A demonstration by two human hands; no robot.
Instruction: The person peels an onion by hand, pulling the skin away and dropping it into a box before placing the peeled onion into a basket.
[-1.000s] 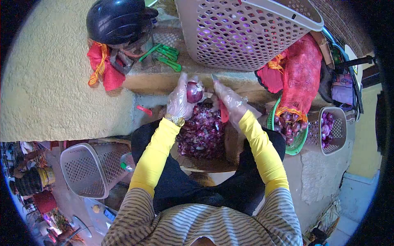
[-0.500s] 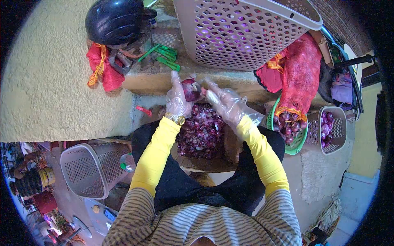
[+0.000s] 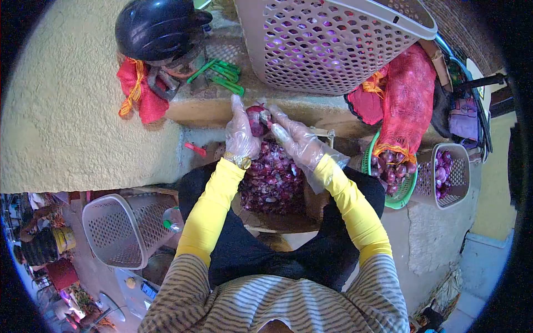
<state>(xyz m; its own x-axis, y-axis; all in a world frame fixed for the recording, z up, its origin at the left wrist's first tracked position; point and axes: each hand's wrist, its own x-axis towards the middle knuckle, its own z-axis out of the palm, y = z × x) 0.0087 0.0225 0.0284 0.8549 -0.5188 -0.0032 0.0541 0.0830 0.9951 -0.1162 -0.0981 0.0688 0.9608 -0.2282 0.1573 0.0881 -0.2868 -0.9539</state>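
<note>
My left hand (image 3: pixel 242 130), in a clear plastic glove, grips a red onion (image 3: pixel 257 121) above a container between my knees. My right hand (image 3: pixel 294 135), gloved the same way, is closed with its fingertips against the onion's right side. Something small and pale shows at those fingertips, but I cannot make out what it is. Below both hands, a heap of small red onions and loose skins (image 3: pixel 272 183) fills the container (image 3: pixel 315 205).
Green-handled tools (image 3: pixel 226 75) and a black helmet (image 3: pixel 158 30) sit on the ledge, beside a large perforated basket (image 3: pixel 311 50). At right, a red mesh sack (image 3: pixel 408 100) spills onions into a green basket (image 3: pixel 412 191). Another basket (image 3: pixel 114 230) stands at left.
My right hand has moved slightly left, closing the gap to the onion, and now touches it. The onion has turned a little in my left hand, which stays in place.
</note>
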